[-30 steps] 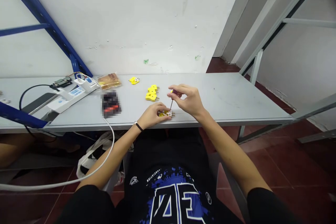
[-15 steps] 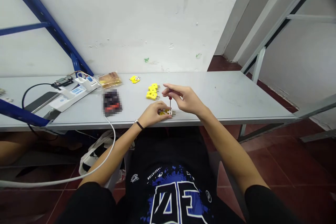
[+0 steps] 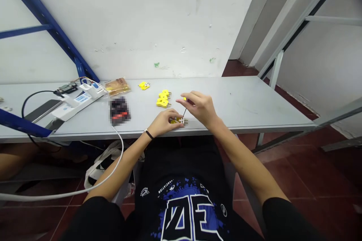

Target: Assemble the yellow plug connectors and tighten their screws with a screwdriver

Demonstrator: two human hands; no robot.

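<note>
My left hand (image 3: 162,121) is closed on a small yellow plug (image 3: 178,121), pressing it onto the grey table (image 3: 243,105) near the front edge. Just above it, my right hand (image 3: 201,107) pinches a small screwdriver (image 3: 184,110) whose thin shaft points down onto the plug's top. The fingers of both hands hide most of the plug and the screwdriver's handle. A black band sits on my left wrist.
Three more yellow plugs (image 3: 163,99) lie behind my hands, and another yellow plug (image 3: 144,86) lies farther back. To the left are a blurred black item (image 3: 119,110), a white power strip (image 3: 75,101) with cables, a brown packet (image 3: 118,86) and a blue rack post (image 3: 51,26).
My right hand has shifted its fingers slightly on the screwdriver, whose shaft now leans a little. The left hand and the plug have stayed put. The view has shifted slightly.
</note>
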